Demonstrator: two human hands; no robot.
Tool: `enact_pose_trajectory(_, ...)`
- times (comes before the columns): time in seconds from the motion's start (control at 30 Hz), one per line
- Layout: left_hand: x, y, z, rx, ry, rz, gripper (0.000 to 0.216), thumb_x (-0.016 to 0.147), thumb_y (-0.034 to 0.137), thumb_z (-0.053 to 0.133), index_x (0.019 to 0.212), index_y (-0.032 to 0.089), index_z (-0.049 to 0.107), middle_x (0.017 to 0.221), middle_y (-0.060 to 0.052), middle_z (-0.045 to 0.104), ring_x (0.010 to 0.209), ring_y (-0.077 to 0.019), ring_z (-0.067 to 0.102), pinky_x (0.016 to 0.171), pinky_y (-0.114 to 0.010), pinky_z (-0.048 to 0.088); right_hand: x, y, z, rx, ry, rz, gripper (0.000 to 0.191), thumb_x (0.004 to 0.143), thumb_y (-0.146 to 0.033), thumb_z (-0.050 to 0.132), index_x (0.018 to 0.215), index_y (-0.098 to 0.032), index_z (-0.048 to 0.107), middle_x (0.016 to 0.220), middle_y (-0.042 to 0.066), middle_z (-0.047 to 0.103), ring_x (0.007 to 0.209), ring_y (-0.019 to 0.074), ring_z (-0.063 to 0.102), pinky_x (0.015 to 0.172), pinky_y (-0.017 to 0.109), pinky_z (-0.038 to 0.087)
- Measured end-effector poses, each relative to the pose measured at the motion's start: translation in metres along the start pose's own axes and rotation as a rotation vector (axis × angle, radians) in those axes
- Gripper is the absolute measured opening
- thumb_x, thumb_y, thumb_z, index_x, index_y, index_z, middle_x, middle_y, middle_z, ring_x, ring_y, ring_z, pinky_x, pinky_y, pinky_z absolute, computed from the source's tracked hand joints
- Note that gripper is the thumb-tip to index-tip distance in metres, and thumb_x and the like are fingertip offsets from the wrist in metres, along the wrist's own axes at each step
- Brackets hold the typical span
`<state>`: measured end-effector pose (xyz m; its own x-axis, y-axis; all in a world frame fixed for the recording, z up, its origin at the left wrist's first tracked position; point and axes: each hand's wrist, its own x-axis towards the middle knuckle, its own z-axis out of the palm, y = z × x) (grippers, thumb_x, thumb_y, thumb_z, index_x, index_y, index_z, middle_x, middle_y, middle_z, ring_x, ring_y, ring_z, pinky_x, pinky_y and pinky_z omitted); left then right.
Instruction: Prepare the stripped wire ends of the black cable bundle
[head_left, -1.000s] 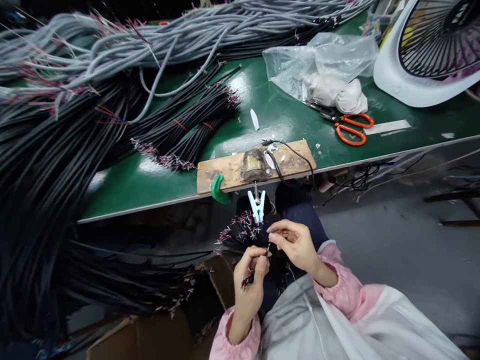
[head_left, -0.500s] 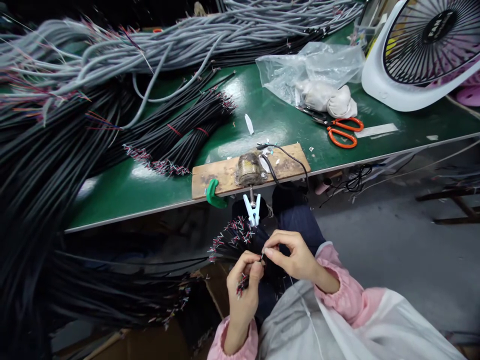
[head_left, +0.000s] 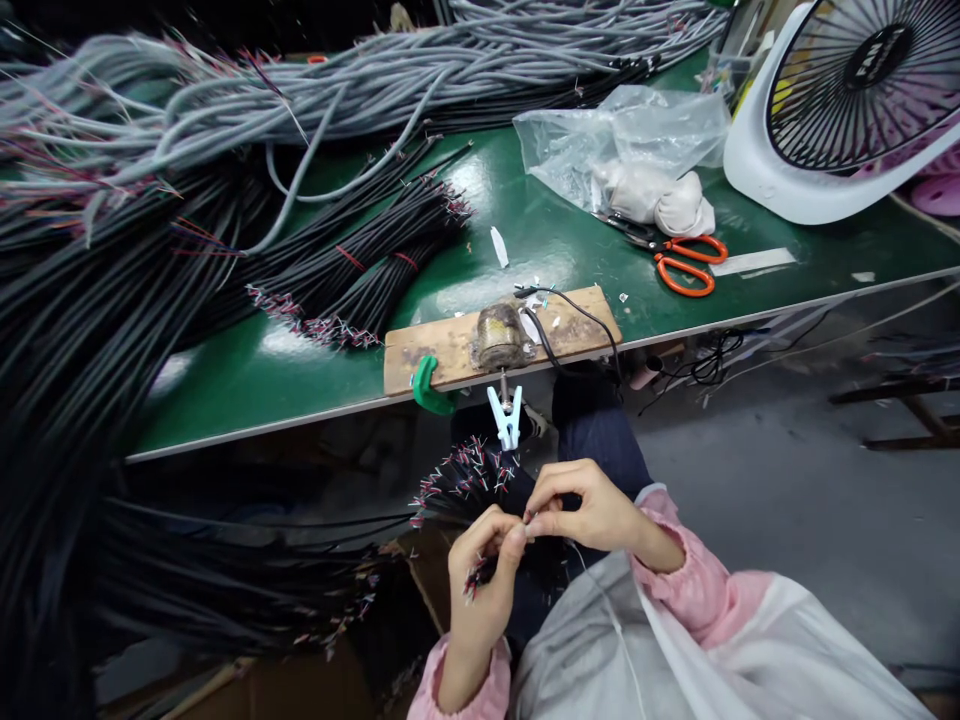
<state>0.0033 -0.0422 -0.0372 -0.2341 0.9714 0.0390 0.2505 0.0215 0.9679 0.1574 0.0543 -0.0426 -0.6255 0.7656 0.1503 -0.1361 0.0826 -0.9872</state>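
Observation:
My left hand [head_left: 480, 585] is closed around a few thin black cables [head_left: 480, 570], whose red and white wire ends poke out below the fingers. My right hand [head_left: 585, 508] pinches at a cable end against the left thumb and forefinger. The fingertips of both hands meet, so the pinched end is mostly hidden. Just beyond them, a thick bundle of black cables [head_left: 466, 482] with stripped red, white and dark wire tips lies by my lap. Above it, a light blue clothespin-like clip [head_left: 505, 416] sits on the shaft of a small motor [head_left: 500, 337].
The motor is fixed on a wooden board [head_left: 442, 350], held at the table edge by a green clamp [head_left: 429, 388]. Orange-handled scissors [head_left: 686, 262], a plastic bag [head_left: 622, 135] and a fan [head_left: 795, 170] stand right. Black cables [head_left: 360, 260] and grey cables [head_left: 315, 110] cover the left.
My hands have moved slightly left and closed together at the fingertips, covering the cable end seen between them before. The table items stay in place.

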Motion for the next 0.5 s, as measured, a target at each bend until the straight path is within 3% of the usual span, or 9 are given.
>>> enact_pose_trajectory(0.2, 0.000, 0.004, 0.002, 0.033, 0.040, 0.004, 0.030, 0.094, 0.027, 0.063, 0.066, 0.018, 0.060, 0.059, 0.004, 0.049, 0.051, -0.0105, 0.045, 0.049, -0.021, 0.034, 0.001, -0.011, -0.001, -0.160, -0.003, -0.014, 0.024, 0.092, -0.032, 0.070, 0.078, -0.014, 0.076, 0.069, 0.004, 0.067, 0.059, 0.0131, 0.057, 0.054, 0.024, 0.044)
enact_pose_trajectory(0.4, -0.004, 0.001, 0.017, 0.014, 0.224, 0.013, 0.027, 0.095, 0.027, 0.062, 0.069, 0.019, 0.060, 0.060, 0.004, 0.050, 0.050, -0.0100, 0.045, 0.047, -0.021, 0.034, -0.005, -0.007, 0.024, -0.419, 0.225, -0.177, 0.020, 0.096, -0.019, 0.056, 0.079, -0.017, 0.066, 0.072, 0.005, 0.063, 0.066, 0.0179, 0.055, 0.064, 0.031, 0.045)
enact_pose_trajectory(0.5, -0.006, -0.002, 0.023, -0.004, 0.288, 0.031, 0.026, 0.095, 0.026, 0.062, 0.070, 0.019, 0.060, 0.061, 0.004, 0.051, 0.050, -0.0100, 0.045, 0.047, -0.021, 0.035, -0.006, -0.004, 0.035, -0.437, 0.326, -0.207, 0.021, 0.094, -0.018, 0.053, 0.075, -0.019, 0.062, 0.071, 0.005, 0.061, 0.069, 0.0193, 0.054, 0.067, 0.034, 0.045)
